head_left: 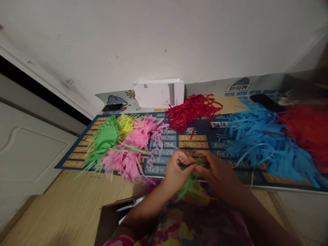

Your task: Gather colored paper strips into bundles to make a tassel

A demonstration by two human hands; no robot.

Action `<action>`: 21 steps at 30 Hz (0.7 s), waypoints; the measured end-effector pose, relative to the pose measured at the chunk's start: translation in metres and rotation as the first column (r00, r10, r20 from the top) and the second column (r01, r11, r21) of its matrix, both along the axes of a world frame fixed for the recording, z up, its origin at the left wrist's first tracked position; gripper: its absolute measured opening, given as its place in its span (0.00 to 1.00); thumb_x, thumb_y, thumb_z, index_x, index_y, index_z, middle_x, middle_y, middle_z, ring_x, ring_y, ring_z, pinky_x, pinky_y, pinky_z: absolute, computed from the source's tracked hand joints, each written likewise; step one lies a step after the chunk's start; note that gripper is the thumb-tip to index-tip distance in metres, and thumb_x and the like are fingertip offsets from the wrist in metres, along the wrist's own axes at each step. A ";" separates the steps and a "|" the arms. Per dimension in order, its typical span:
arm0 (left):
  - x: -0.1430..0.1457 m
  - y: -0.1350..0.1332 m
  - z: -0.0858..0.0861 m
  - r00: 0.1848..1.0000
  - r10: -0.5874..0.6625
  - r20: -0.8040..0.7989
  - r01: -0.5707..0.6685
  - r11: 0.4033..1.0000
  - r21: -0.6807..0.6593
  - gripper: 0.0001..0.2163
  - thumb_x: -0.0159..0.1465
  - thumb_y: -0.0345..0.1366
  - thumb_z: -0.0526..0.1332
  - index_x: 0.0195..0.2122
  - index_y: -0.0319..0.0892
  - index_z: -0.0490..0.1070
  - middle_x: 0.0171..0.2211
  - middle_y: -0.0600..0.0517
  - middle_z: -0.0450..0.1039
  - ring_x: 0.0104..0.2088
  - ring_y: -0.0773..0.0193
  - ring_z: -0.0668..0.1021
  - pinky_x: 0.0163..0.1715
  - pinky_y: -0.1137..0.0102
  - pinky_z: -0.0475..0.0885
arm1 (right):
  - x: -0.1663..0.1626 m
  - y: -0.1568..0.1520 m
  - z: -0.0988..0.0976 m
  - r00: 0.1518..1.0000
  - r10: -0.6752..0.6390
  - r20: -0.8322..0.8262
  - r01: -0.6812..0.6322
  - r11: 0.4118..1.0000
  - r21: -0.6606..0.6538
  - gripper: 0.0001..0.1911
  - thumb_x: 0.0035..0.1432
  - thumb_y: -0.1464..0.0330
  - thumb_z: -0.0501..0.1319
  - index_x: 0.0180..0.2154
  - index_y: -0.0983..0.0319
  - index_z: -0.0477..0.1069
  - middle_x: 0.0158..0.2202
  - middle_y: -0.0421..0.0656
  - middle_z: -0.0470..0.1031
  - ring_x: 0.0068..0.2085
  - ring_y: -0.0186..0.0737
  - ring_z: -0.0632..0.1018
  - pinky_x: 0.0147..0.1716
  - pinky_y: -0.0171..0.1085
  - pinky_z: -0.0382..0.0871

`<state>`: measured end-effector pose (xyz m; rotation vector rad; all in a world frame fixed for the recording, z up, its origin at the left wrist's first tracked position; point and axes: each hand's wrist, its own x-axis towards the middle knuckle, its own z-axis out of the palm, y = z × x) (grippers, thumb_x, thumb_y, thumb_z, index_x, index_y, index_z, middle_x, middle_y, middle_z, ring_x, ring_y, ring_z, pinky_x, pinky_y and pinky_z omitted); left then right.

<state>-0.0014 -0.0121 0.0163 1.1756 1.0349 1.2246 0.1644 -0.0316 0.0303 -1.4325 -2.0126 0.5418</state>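
Close together at the table's front edge, both of my hands pinch the top of a green and yellow fringed tissue-paper tassel. Its strips hang below the edge, in front of my clothing. My left hand has thumb and fingers closed at the tassel's top. Pressed in from the other side, my right hand is closed on the same spot, partly in shadow. The exact pinch point is hidden by the fingers. A thin white string lies right of my right hand, across blue fringed tissue paper.
Pink, green and yellow fringed tissue paper lie left; crimson strips lie behind my hands, red fringe far right. A white box leans on the wall. A phone and an open carton are at left.
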 end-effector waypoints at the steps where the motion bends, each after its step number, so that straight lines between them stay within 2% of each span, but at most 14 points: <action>1: 0.000 -0.002 -0.001 0.996 0.003 -0.088 0.002 0.998 0.057 0.14 0.52 0.32 0.71 0.29 0.43 0.63 0.29 0.54 0.77 0.30 0.67 0.78 0.33 0.73 0.72 | 0.000 0.000 0.000 0.999 0.014 -0.042 -0.015 0.999 -0.042 0.22 0.69 0.54 0.51 0.51 0.63 0.70 0.37 0.45 0.79 0.34 0.41 0.79 0.30 0.37 0.67; 4: 0.000 -0.006 -0.006 0.945 0.030 -0.325 0.043 0.976 0.215 0.11 0.58 0.34 0.68 0.31 0.44 0.64 0.29 0.54 0.75 0.32 0.65 0.79 0.35 0.71 0.73 | 0.003 -0.002 0.000 0.996 0.045 -0.074 -0.048 0.998 -0.035 0.17 0.70 0.58 0.50 0.44 0.60 0.73 0.38 0.44 0.79 0.37 0.41 0.80 0.34 0.36 0.68; 6: 0.000 -0.007 -0.011 0.888 0.074 -0.453 0.075 0.950 0.302 0.09 0.59 0.34 0.67 0.33 0.44 0.65 0.30 0.54 0.75 0.32 0.64 0.80 0.34 0.70 0.74 | 0.007 -0.003 0.001 0.999 0.047 0.014 -0.047 0.999 0.016 0.17 0.70 0.61 0.50 0.41 0.59 0.75 0.36 0.44 0.80 0.36 0.42 0.80 0.34 0.37 0.68; 9: 0.002 -0.008 -0.017 0.805 0.140 -0.577 0.124 0.911 0.394 0.09 0.59 0.34 0.67 0.36 0.45 0.67 0.32 0.53 0.76 0.33 0.62 0.80 0.36 0.68 0.75 | 0.014 -0.007 0.005 0.986 0.048 0.158 -0.053 0.998 0.026 0.18 0.71 0.64 0.48 0.43 0.58 0.77 0.36 0.45 0.81 0.37 0.43 0.80 0.35 0.37 0.68; 12: 0.008 -0.008 -0.016 0.805 0.087 -0.587 0.186 0.902 0.389 0.10 0.56 0.30 0.67 0.38 0.45 0.69 0.35 0.51 0.77 0.36 0.59 0.81 0.39 0.66 0.75 | 0.016 -0.013 0.008 0.961 0.035 0.273 -0.027 0.999 -0.033 0.16 0.70 0.63 0.51 0.48 0.57 0.76 0.38 0.45 0.81 0.37 0.42 0.81 0.33 0.35 0.67; 15: 0.017 -0.009 -0.014 0.861 -0.046 -0.506 0.231 0.923 0.309 0.12 0.53 0.27 0.68 0.37 0.45 0.71 0.34 0.50 0.77 0.37 0.56 0.81 0.42 0.65 0.73 | 0.016 -0.017 0.007 0.884 -0.044 0.466 0.071 0.997 -0.040 0.13 0.67 0.64 0.55 0.42 0.61 0.77 0.31 0.47 0.80 0.31 0.44 0.80 0.26 0.35 0.62; 17: 0.023 -0.010 -0.013 0.891 -0.109 -0.441 0.245 0.932 0.267 0.13 0.53 0.27 0.70 0.38 0.45 0.72 0.32 0.50 0.78 0.36 0.56 0.81 0.42 0.65 0.72 | 0.023 -0.019 0.009 0.847 -0.052 0.529 0.080 0.996 -0.030 0.11 0.65 0.66 0.57 0.36 0.61 0.77 0.27 0.46 0.79 0.28 0.43 0.78 0.24 0.35 0.58; 19: 0.027 -0.012 -0.013 0.908 -0.153 -0.391 0.263 0.934 0.243 0.15 0.54 0.30 0.71 0.42 0.46 0.71 0.32 0.50 0.80 0.36 0.56 0.81 0.42 0.66 0.72 | 0.043 -0.022 0.017 0.909 -0.048 0.414 0.060 0.998 -0.015 0.13 0.65 0.64 0.58 0.31 0.60 0.76 0.26 0.45 0.78 0.27 0.41 0.77 0.24 0.35 0.59; 21: 0.029 -0.012 -0.012 0.908 -0.196 -0.371 0.293 0.929 0.227 0.17 0.55 0.32 0.71 0.45 0.46 0.71 0.33 0.51 0.81 0.36 0.58 0.81 0.40 0.68 0.71 | 0.076 -0.024 0.032 0.981 -0.117 0.155 0.115 0.993 0.021 0.22 0.69 0.57 0.53 0.28 0.61 0.75 0.26 0.44 0.77 0.25 0.36 0.75 0.25 0.35 0.61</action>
